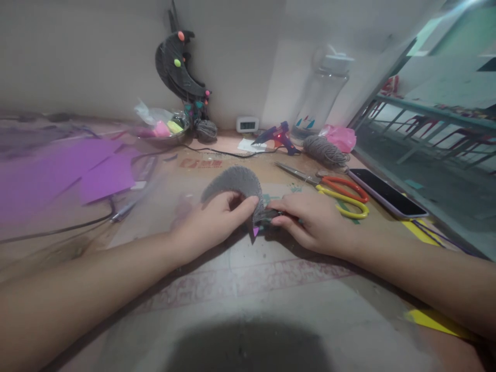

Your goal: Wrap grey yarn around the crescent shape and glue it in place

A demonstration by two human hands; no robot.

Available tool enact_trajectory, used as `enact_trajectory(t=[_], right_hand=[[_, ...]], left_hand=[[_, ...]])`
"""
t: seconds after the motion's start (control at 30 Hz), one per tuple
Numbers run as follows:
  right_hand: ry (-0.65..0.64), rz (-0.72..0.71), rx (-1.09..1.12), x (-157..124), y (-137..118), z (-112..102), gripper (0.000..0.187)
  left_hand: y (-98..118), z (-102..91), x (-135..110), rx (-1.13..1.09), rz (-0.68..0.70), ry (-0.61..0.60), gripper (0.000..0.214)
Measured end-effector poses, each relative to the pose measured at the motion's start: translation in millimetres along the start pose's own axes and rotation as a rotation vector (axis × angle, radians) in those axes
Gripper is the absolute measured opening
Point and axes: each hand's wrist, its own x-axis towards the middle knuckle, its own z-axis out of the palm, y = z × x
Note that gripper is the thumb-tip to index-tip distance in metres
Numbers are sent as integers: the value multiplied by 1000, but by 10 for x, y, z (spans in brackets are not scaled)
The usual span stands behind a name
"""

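My left hand (217, 219) is closed on a grey yarn-covered crescent (236, 180), thumb on its front and fingers behind. The crescent's lower tip points down and has a small purple patch (256, 231). Right beside that tip, my right hand (310, 222) pinches a small dark thing (271, 214) between thumb and fingers; its kind is hard to make out. Scissors (329, 188) with orange and yellow handles lie just beyond my right hand.
Behind stand a glue gun (277, 137) with a lit red light, a grey yarn ball (324, 151), a clear bottle (321, 98) and a small digital clock (247, 124). A phone (387, 192) lies right, purple sheets (77, 170) left. A dark crescent (170, 70) hangs at the wall.
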Motion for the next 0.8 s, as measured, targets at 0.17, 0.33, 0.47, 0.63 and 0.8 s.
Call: enact_trajectory(t=[0.17,0.33,0.47,0.63,0.8], right_hand=[[-15,21,19,0,20,-16,31],[2,-16,-21,-3,17,-5,30],[18,-75,-90,6,-27,-10,29],[1,-72,-133,21,-54,-12,30],[-7,-67,-132,8,-34,-1,28]], left_hand=[[2,7,3,-3,-18,27,57],[16,-2,-1,-20,-2,12,58],[11,-5,-6,6,-14,17,58],[1,1,-8,48,-24,6,56],[-8,-3,-17,11,-18,-8,57]])
